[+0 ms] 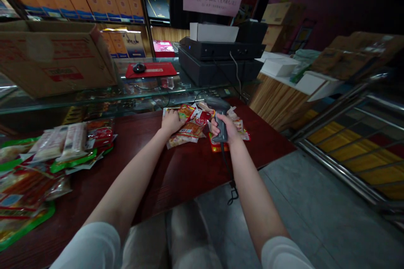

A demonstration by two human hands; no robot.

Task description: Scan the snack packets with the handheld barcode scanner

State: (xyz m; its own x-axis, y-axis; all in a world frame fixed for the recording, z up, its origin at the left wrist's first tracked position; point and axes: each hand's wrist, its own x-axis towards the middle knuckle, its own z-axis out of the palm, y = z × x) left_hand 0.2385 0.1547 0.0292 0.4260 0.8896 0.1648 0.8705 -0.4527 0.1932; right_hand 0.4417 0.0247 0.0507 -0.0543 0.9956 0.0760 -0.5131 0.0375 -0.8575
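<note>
My right hand (227,127) is wrapped round the grip of a dark barcode scanner (221,128), its head pointing away over the table and its cord hanging below. My left hand (172,122) is closed at the upper left edge of a snack packet (192,129), a red and yellow one with a clear window showing brownish food. This packet lies among other bagged snacks on the dark red table. Further packets (240,128) lie beneath and to the right of the scanner, partly hidden by it and my right hand.
A pile of packaged food (74,141) lies at the left of the red-brown table (176,176). Behind it is a glass counter with an open cardboard box (59,59), a mouse (139,67) on a red mat, and a black cash drawer (214,69). A metal rail (341,164) stands right.
</note>
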